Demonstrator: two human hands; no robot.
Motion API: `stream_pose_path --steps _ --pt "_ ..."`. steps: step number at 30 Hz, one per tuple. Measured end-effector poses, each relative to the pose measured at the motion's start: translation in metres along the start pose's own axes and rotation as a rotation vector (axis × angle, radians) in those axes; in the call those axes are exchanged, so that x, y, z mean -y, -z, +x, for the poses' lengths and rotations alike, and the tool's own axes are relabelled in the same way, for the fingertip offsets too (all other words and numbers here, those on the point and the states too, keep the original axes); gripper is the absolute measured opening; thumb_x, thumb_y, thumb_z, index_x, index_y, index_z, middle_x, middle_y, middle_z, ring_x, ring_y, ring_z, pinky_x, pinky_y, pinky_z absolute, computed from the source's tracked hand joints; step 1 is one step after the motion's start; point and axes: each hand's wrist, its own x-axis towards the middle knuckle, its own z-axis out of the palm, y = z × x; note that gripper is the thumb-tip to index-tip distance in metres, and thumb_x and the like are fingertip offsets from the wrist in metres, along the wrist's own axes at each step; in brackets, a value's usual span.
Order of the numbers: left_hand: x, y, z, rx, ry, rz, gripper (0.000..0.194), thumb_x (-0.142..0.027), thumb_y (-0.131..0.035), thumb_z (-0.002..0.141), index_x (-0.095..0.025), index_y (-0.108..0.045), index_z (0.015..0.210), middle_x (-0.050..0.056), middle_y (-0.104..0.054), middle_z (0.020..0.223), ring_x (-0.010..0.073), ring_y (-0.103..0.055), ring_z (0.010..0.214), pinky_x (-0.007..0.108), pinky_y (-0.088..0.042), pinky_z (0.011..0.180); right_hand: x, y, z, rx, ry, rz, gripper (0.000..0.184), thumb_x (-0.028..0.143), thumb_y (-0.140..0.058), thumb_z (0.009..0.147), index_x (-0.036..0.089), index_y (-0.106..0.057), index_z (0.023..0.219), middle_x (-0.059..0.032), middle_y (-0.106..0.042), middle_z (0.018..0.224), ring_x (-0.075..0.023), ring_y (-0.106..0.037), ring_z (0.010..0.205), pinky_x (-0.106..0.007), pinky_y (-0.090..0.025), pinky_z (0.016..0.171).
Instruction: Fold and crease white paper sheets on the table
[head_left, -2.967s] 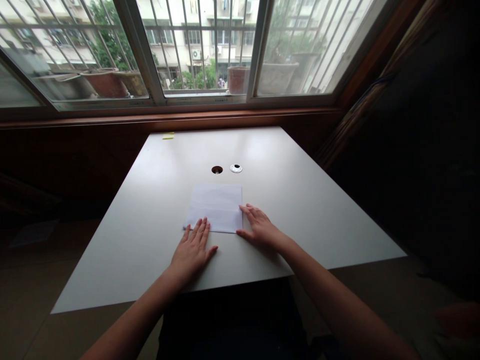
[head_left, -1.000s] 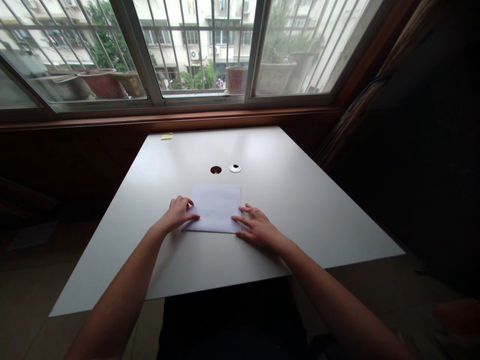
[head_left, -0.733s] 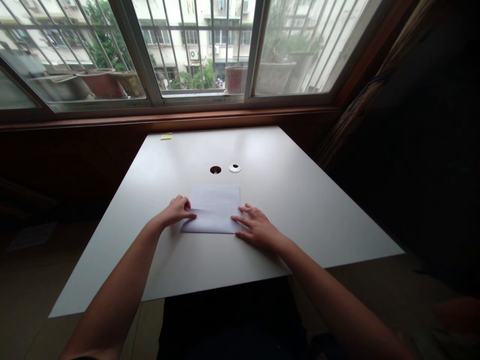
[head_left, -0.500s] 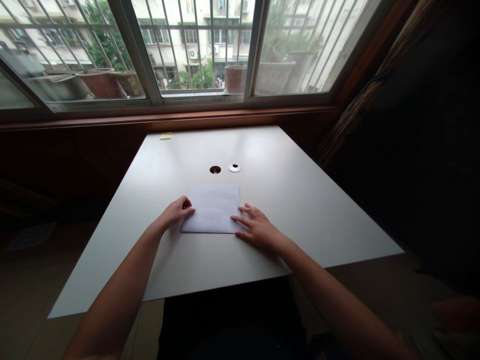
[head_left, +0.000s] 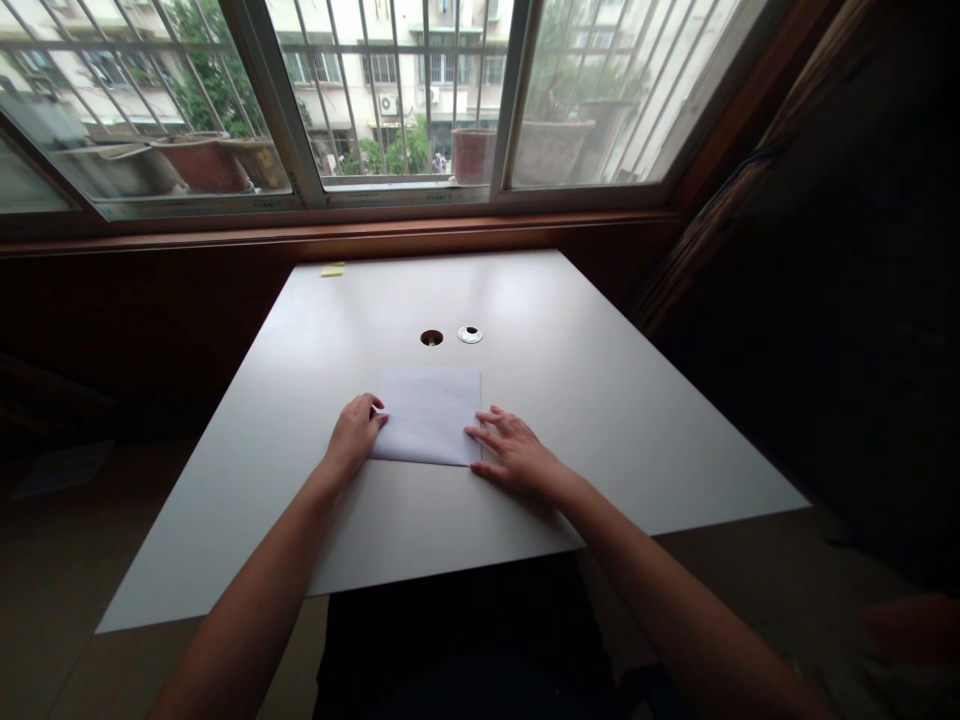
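Note:
A white folded sheet of paper [head_left: 431, 412] lies flat in the middle of the white table [head_left: 615, 400]. My left hand [head_left: 354, 432] sits at the paper's left edge with its fingers curled in, fingertips on the edge. My right hand [head_left: 510, 452] lies flat with fingers spread; its fingertips rest on the paper's near right corner.
A round cable hole [head_left: 431, 338] and its loose cap [head_left: 470, 334] lie just beyond the paper. A yellow note [head_left: 333, 269] sits at the table's far left corner. Barred windows with plant pots [head_left: 472, 155] are behind; a dark curtain [head_left: 720, 230] hangs at right.
My left hand left the paper's near edge, where it lay flat, and now sits curled at the left edge, slightly nearer me than a second ago. My right hand has barely moved.

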Motion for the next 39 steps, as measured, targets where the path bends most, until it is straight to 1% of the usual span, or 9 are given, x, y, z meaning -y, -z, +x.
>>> stream_pose_path --steps 6,9,12,16,18,22,29,35,39 --pt "-0.017 -0.006 -0.012 -0.149 -0.015 0.22 0.021 -0.02 -0.049 0.093 -0.019 -0.061 0.11 0.011 -0.058 0.106 0.0282 -0.054 0.104 0.044 -0.045 0.098 0.001 0.001 0.001 0.007 -0.008 0.001 0.068 0.068 -0.048 0.09 0.033 -0.044 0.148 -0.0056 -0.032 0.159 -0.0313 -0.017 0.151 -0.052 -0.014 0.123" --pt "-0.031 -0.004 -0.02 -0.189 -0.113 0.301 0.033 -0.015 -0.045 0.094 -0.021 -0.061 0.123 0.013 -0.056 0.124 0.0307 -0.049 0.119 0.047 -0.044 0.102 0.001 0.0 0.001 0.006 -0.007 -0.002 0.068 0.068 -0.049 0.09 0.033 -0.044 0.148 -0.0059 -0.033 0.159 -0.0317 -0.017 0.151 -0.053 -0.015 0.122" --pt "-0.051 -0.003 -0.031 -0.091 -0.346 0.297 0.04 -0.012 -0.041 0.095 -0.024 -0.061 0.128 0.009 -0.055 0.136 0.0291 -0.042 0.134 0.05 -0.036 0.112 0.0 -0.001 0.001 -0.007 -0.002 -0.011 0.067 0.067 -0.05 0.09 0.033 -0.045 0.148 -0.0061 -0.033 0.159 -0.0318 -0.018 0.15 -0.053 -0.016 0.122" --pt "-0.075 -0.017 -0.055 0.136 -0.695 0.282 0.043 -0.022 -0.036 0.102 -0.022 -0.051 0.142 0.007 -0.049 0.149 0.0257 -0.033 0.145 0.049 -0.028 0.12 0.0 -0.003 0.0 -0.033 0.005 -0.018 0.067 0.066 -0.05 0.091 0.032 -0.045 0.148 -0.0067 -0.034 0.159 -0.0323 -0.02 0.15 -0.054 -0.018 0.121" --pt "-0.08 -0.029 -0.068 0.19 -0.757 0.293 0.045 -0.031 -0.035 0.104 -0.021 -0.044 0.147 0.007 -0.044 0.153 0.0259 -0.03 0.147 0.049 -0.026 0.121 0.0 -0.004 -0.001 -0.05 0.01 -0.017 0.067 0.066 -0.049 0.091 0.03 -0.046 0.147 -0.0071 -0.035 0.158 -0.0321 -0.021 0.15 -0.054 -0.018 0.121" --pt "-0.079 -0.042 -0.083 0.212 -0.725 0.323 0.055 -0.044 -0.033 0.105 -0.018 -0.035 0.153 0.008 -0.035 0.158 0.0252 -0.025 0.149 0.047 -0.022 0.122 -0.002 -0.009 -0.002 -0.097 0.017 0.008 0.075 0.065 -0.05 0.09 0.024 -0.038 0.151 -0.0104 -0.037 0.157 -0.0297 -0.022 0.15 -0.052 -0.018 0.122" --pt "-0.08 -0.039 -0.084 0.226 -0.695 0.341 0.056 -0.046 -0.03 0.105 -0.019 -0.032 0.154 0.006 -0.029 0.16 0.0238 -0.022 0.15 0.046 -0.014 0.124 -0.011 -0.013 -0.002 -0.116 0.003 0.091 0.094 0.066 -0.057 0.086 0.02 -0.018 0.158 -0.0151 -0.033 0.158 -0.0289 -0.023 0.15 -0.05 -0.021 0.121" --pt "-0.084 -0.039 -0.087 0.209 -0.674 0.337 0.057 -0.046 -0.031 0.104 -0.019 -0.031 0.155 0.008 -0.032 0.159 0.0246 -0.023 0.15 0.047 -0.017 0.123 -0.01 -0.01 -0.002 -0.117 0.003 0.089 0.093 0.065 -0.058 0.086 0.018 -0.022 0.157 -0.016 -0.036 0.157 -0.0284 -0.024 0.15 -0.049 -0.022 0.121" --pt "-0.085 -0.04 -0.089 0.205 -0.663 0.339 0.058 -0.048 -0.031 0.104 -0.019 -0.032 0.155 0.009 -0.033 0.158 0.0252 -0.024 0.149 0.048 -0.019 0.123 -0.006 -0.005 -0.002 -0.081 0.035 0.041 0.075 0.064 -0.054 0.089 0.026 -0.038 0.151 -0.0098 -0.037 0.157 -0.0289 -0.022 0.15 -0.051 -0.021 0.121"
